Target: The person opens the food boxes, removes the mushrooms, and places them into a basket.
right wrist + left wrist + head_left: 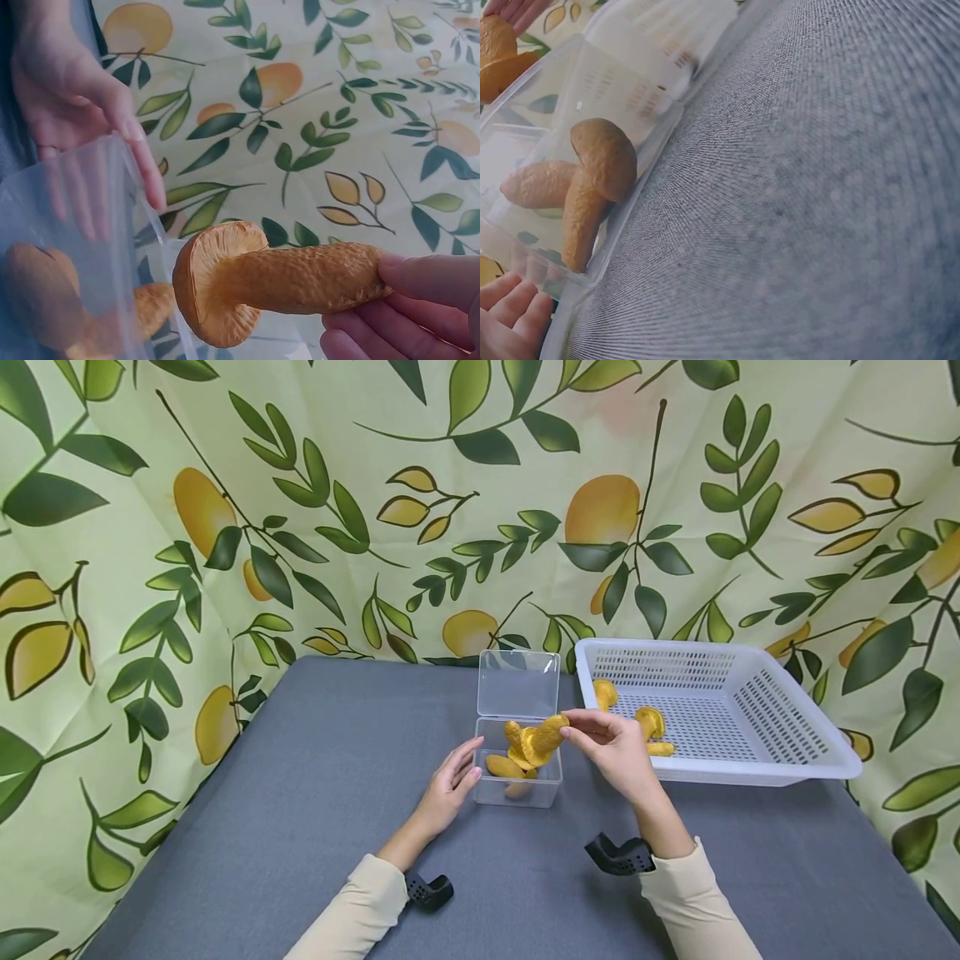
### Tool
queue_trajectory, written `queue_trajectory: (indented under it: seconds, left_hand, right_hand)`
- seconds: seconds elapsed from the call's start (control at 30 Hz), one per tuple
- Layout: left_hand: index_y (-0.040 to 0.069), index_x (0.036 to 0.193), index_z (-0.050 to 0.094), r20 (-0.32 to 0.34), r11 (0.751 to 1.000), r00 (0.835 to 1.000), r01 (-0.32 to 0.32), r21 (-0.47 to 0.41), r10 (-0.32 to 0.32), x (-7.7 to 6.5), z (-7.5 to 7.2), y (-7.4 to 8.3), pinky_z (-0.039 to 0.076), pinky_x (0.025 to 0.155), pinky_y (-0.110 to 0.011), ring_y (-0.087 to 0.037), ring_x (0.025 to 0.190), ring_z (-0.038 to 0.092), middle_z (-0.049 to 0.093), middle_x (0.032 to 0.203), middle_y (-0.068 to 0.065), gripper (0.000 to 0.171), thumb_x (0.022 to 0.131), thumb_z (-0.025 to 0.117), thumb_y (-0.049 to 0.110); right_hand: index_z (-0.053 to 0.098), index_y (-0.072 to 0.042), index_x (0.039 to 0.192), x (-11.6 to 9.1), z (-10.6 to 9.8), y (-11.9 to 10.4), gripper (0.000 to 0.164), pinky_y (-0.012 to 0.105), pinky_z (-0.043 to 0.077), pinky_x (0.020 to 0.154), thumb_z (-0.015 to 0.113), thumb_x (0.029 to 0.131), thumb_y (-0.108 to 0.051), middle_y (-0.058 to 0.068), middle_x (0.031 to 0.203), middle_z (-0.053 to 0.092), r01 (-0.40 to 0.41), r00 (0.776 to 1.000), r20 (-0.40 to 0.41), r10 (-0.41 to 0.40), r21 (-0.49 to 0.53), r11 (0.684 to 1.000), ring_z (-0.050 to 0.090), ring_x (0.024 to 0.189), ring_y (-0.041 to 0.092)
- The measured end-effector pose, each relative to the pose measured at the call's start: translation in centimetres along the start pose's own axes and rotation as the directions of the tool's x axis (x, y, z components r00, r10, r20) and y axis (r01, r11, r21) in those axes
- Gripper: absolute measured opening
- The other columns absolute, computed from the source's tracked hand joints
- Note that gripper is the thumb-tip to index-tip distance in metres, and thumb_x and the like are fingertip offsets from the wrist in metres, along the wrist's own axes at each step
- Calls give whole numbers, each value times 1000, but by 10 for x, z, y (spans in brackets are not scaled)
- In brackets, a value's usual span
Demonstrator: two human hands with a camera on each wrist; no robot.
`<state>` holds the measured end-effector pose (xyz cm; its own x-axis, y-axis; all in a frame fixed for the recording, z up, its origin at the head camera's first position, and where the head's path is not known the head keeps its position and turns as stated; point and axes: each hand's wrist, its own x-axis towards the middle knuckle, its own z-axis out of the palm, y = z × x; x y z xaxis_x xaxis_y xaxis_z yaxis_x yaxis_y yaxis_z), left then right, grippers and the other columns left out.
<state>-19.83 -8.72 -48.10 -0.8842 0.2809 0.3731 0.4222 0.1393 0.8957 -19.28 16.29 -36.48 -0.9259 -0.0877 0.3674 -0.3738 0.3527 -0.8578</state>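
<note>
Over a clear plastic box [517, 795], my right hand [611, 750] pinches a yellow-brown mushroom [307, 279] by the end of its stem, between thumb and fingers. The mushroom's cap points toward the box in the right wrist view. Several similar mushrooms [604, 161] lie inside the box, seen through its wall in the left wrist view. The box's hinged lid [519, 687] stands raised at the back. My left hand [444, 789] is at the box's left side with fingers extended, its fingertips against or right beside the wall.
A white perforated basket [795, 764] stands to the right of the box, with a few mushrooms [650, 723] at its left end. Both containers are on a grey cloth-covered table [337, 760]. A leaf-and-fruit patterned curtain [420, 585] hangs behind and around the table.
</note>
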Motion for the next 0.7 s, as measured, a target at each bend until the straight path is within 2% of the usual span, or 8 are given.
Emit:
queue_trajectory:
  seconds: [0.07, 0.13, 0.23, 0.3, 0.53, 0.7]
  left_hand:
    - [1, 144, 40, 0, 1000, 1000, 13, 5, -13, 0, 0, 0, 38, 116, -42, -39, 140, 40, 42, 148, -25, 47, 98, 49, 8]
    - [2, 144, 40, 4, 1000, 1000, 16, 11, -16, 0, -1, -1, 37, 116, -42, -39, 140, 40, 42, 148, -24, 47, 99, 49, 8]
    - [2, 145, 39, 11, 1000, 1000, 16, 8, -16, -1, -1, -2, 36, 116, -44, -39, 140, 40, 42, 148, -24, 47, 99, 48, 9]
    - [3, 145, 39, 16, 1000, 1000, 15, 6, -15, -1, -2, -2, 35, 115, -47, -39, 140, 39, 42, 148, -24, 48, 99, 48, 9]
    - [5, 145, 40, 23, 1000, 999, 21, 13, -22, -1, -4, -5, 35, 115, -50, -41, 138, 42, 43, 146, -24, 47, 99, 48, 8]
    - [5, 145, 40, 26, 1000, 999, 26, 15, -26, -1, -4, -5, 35, 115, -50, -41, 138, 42, 43, 148, -23, 47, 99, 49, 10]
  right_hand:
    - [68, 11, 106, 0, -4, -1, 25, 6, 55, 73, 71, 83, 2, 22, 98, 73, 0, 1000, -19, 0, 9, 1000, 62, 79, -15]
    - [68, 11, 107, -1, -8, -3, 26, 6, 55, 73, 71, 83, 2, 2, 93, 76, -2, 999, -37, 2, 25, 1000, 62, 79, -14]
    - [67, 13, 106, -1, -15, -4, 26, 5, 55, 73, 71, 82, 3, -25, 85, 68, 7, 998, -63, -3, 57, 998, 63, 79, -14]
    - [67, 15, 106, -1, -18, -5, 26, 5, 55, 73, 70, 82, 4, -32, 82, 65, 14, 997, -78, -8, 69, 998, 63, 78, -14]
    - [66, 15, 107, -3, -32, -2, 27, 5, 54, 68, 70, 84, 1, -33, 82, 64, 0, 992, -129, 2, 18, 1000, 62, 77, -15]
    - [64, 17, 108, -2, -41, -1, 29, 6, 55, 68, 70, 84, 1, -33, 85, 65, 0, 988, -154, 5, 30, 1000, 64, 78, -14]
